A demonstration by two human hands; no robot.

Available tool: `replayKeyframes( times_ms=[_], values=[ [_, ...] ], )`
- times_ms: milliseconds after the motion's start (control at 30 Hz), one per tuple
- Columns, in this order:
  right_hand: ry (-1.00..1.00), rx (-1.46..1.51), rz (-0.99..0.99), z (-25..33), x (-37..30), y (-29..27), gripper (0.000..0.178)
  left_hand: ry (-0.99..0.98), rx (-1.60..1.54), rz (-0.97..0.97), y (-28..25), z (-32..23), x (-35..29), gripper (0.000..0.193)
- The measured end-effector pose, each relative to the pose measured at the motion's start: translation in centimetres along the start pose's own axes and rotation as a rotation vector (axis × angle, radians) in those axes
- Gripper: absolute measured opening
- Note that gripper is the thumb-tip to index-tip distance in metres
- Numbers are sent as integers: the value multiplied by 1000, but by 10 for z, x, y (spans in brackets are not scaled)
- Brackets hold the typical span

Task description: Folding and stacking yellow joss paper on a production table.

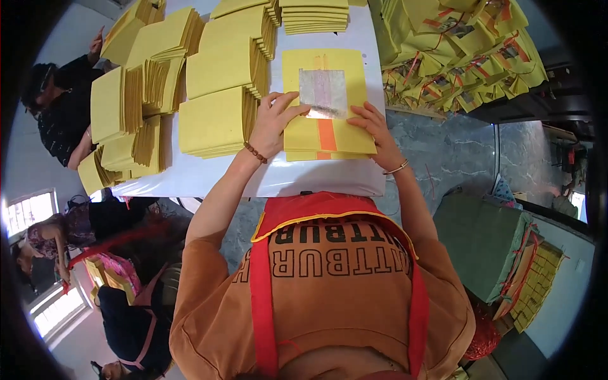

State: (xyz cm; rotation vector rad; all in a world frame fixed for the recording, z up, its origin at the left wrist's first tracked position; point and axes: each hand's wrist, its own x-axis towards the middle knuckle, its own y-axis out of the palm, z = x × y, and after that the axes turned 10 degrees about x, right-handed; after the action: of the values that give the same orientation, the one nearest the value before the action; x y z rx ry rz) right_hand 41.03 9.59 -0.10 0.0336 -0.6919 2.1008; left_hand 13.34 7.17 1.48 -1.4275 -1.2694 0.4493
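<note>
A silver foil sheet point(337, 85) with a faint purple band lies on a pad of yellow paper point(354, 69) in front of me. An orange stripe point(326, 136) runs down the yellow paper and out from under the foil. My left hand point(275, 120) rests at the foil's left edge, with thumb and fingers apart and the thumb tip on its lower left corner. On the other side, my right hand point(378, 132) has its fingers stretched over the paper's right edge, tips close to the foil's lower right corner. Its thumb is hard to make out.
Stacks of folded yellow paper point(215, 117) fill the left of the white table point(316, 179). More yellow bundles with red ties point(468, 57) are piled at the far right. A green box point(478, 247) stands right of me. Other people point(60, 114) are at the left.
</note>
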Motion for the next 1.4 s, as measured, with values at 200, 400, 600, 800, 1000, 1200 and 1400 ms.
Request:
replayKeyframes(
  times_ms=[200, 400, 600, 800, 1000, 1200, 1400],
  values=[
    [-48, -210, 76, 20, 16, -17, 51, -26, -18, -6, 1, -1, -1, 40],
    [-86, -268, 78, 13, 22, -22, 43, -14, -20, -22, -1, -2, 0, 40],
    [-127, -353, 117, 14, 32, -30, 37, 23, 121, 6, -9, -1, 2, 38],
    [-161, -401, 125, 47, 23, -38, 33, 152, 161, -63, -31, -10, 3, 37],
    [37, 2, 133, 49, 6, -26, 24, 117, -99, 96, -25, -7, -11, 33],
    [419, 289, -268, 39, 20, -8, 21, -543, -609, 245, -18, -5, 10, 32],
    [523, 402, -490, 26, 33, 3, 29, -765, -751, 253, -15, -6, 29, 30]
  ],
)
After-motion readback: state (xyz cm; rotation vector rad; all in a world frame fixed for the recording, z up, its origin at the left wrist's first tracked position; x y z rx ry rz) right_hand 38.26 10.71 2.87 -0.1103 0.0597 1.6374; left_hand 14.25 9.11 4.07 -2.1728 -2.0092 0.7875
